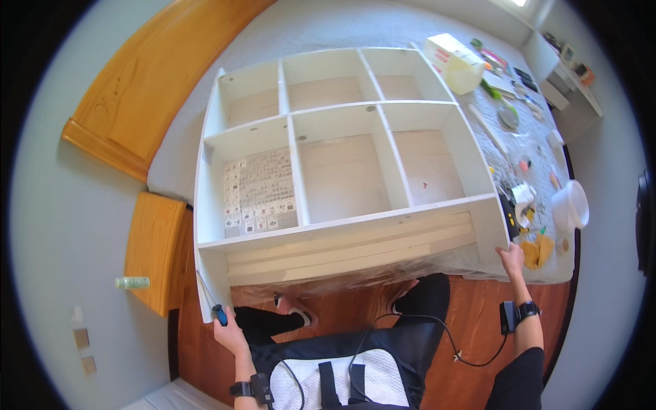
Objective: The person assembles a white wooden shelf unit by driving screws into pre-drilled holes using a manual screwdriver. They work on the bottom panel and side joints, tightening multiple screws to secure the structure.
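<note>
The white shelf unit [355,220] lies partly on the bed [321,27], a printed sheet [263,188] in its middle-left compartment. At its near-left corner, the left grip [231,335] holds a screwdriver [219,315]; at its near-right, the right grip [511,260] clasps its edge. Rightward sits a white tub [568,207], contents unclear.

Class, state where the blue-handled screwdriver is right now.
In the head view, the blue-handled screwdriver is at lower left, in the person's left hand, at the near left corner of the white shelf unit.
</note>
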`<state>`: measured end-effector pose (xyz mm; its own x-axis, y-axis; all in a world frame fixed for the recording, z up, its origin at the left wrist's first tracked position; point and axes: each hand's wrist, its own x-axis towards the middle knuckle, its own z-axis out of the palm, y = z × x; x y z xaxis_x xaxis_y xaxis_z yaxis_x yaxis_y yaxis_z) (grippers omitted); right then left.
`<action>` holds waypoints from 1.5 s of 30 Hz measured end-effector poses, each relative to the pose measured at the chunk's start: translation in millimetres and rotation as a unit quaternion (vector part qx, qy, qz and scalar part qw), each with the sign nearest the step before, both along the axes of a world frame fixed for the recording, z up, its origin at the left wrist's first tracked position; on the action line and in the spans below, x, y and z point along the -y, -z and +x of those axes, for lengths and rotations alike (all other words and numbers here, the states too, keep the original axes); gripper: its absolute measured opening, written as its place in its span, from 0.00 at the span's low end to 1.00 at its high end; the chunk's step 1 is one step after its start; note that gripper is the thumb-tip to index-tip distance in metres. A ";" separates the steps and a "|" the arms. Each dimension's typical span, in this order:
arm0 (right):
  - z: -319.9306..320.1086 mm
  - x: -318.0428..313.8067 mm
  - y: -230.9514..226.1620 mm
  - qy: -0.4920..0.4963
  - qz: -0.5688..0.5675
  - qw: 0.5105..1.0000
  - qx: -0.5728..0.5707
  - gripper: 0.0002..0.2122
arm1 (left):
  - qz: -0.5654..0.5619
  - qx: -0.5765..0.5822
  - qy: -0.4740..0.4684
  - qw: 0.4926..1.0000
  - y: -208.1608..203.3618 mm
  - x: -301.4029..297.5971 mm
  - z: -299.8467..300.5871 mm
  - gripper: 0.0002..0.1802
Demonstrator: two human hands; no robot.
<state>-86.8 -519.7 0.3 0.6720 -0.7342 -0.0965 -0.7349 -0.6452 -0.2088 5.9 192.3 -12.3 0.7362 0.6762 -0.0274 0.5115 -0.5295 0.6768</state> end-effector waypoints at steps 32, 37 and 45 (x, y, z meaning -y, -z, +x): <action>-89.0 -130.4 9.7 -0.135 -0.022 0.989 0.063 0.15 | -0.423 0.064 0.180 0.886 -13.3 161.9 -38.5 0.09; -91.8 -150.8 -24.3 -0.111 0.018 0.992 0.052 0.14 | -0.493 -0.030 0.298 0.817 0.0 240.4 -66.1 0.10; -14.6 -221.1 -33.5 -0.305 0.306 0.877 0.212 0.15 | -0.394 -0.069 0.311 0.862 2.5 271.0 -57.8 0.18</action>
<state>-101.4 -298.6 33.8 0.9924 -0.1229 0.0069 -0.0641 -0.5635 -0.8236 -51.9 -78.7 -14.8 0.9024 -0.1170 -0.4146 0.3993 -0.1345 0.9069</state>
